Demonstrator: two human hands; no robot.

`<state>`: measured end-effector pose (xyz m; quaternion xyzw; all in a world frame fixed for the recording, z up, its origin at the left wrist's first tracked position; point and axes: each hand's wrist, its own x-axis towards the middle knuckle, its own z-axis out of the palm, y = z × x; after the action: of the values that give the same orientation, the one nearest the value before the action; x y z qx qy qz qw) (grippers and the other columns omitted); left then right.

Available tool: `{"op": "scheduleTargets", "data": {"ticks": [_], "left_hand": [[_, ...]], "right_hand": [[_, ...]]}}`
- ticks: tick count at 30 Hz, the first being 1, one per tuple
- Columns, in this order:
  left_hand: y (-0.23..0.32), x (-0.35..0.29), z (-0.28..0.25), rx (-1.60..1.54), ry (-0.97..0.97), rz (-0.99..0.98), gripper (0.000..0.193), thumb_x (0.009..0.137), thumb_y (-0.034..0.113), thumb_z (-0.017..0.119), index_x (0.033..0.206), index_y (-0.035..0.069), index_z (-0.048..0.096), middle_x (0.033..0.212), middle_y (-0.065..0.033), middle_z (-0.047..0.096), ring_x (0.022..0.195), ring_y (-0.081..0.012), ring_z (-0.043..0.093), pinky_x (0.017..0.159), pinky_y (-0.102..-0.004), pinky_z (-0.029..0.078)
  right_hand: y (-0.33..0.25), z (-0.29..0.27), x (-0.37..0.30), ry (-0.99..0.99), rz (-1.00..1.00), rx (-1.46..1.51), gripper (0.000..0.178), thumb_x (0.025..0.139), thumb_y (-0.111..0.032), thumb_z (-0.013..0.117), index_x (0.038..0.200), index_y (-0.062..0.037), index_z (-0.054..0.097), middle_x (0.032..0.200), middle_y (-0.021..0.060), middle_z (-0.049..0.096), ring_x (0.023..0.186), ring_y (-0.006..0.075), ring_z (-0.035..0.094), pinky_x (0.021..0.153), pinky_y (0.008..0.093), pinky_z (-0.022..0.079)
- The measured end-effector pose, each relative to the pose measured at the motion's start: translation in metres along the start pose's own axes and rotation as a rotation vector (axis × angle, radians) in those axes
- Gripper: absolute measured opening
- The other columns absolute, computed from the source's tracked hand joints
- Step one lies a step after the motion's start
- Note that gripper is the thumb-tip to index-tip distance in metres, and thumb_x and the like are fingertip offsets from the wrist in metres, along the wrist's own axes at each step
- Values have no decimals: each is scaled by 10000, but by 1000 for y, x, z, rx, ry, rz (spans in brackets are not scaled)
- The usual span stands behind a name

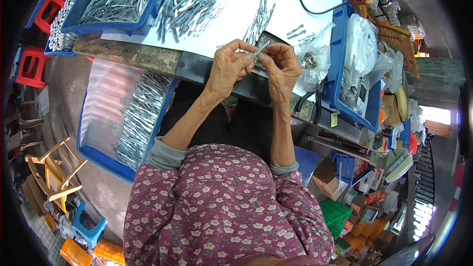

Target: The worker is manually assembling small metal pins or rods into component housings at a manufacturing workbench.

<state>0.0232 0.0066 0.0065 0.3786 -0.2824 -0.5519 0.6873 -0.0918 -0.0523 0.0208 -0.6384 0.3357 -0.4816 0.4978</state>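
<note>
Over the front edge of the workbench, my left hand [230, 68] pinches a thin silvery metal strip [261, 48] between thumb and fingers. My right hand [281, 69] closes on the strip's other side, its thumb and fingertips meeting close to the left ones. Behind the hands lies a small dark tray [270, 39], partly covered by them. Beyond it a loose bunch of metal strips [259, 17] rests on the white tabletop [236, 0]. Several short pieces [295, 31] lie to the right, beside a clear plastic bag [315, 61] with small metal parts.
A blue bin [143, 22] full of strips stands at the back left, next to a loose heap [189, 12]. Lower left, another blue bin [106, 155] holds more strips. A blue crate [335, 76] with plastic bags is at right. A black cable [308, 7] crosses the far tabletop.
</note>
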Motion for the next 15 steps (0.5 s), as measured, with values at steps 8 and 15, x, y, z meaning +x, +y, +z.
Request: {"op": "scheduleTargets", "data": {"ticks": [8, 15], "left_hand": [[1, 0, -3, -236, -92, -95, 158, 830, 64, 550, 966, -12, 518, 619, -19, 502, 410, 3, 286, 368, -129, 200], [-2, -2, 13, 75, 91, 132, 70, 827, 21, 509, 881, -18, 530, 545, 10, 471, 462, -17, 365, 413, -163, 270]], "right_hand": [[0, -8, 6, -72, 190, 390, 307, 684, 27, 676, 929, -11, 494, 767, 47, 593, 693, 87, 562, 628, 197, 457], [5, -5, 9, -51, 197, 299, 361, 696, 9, 679, 986, 32, 466, 764, 41, 608, 704, 78, 564, 656, 192, 445]]}}
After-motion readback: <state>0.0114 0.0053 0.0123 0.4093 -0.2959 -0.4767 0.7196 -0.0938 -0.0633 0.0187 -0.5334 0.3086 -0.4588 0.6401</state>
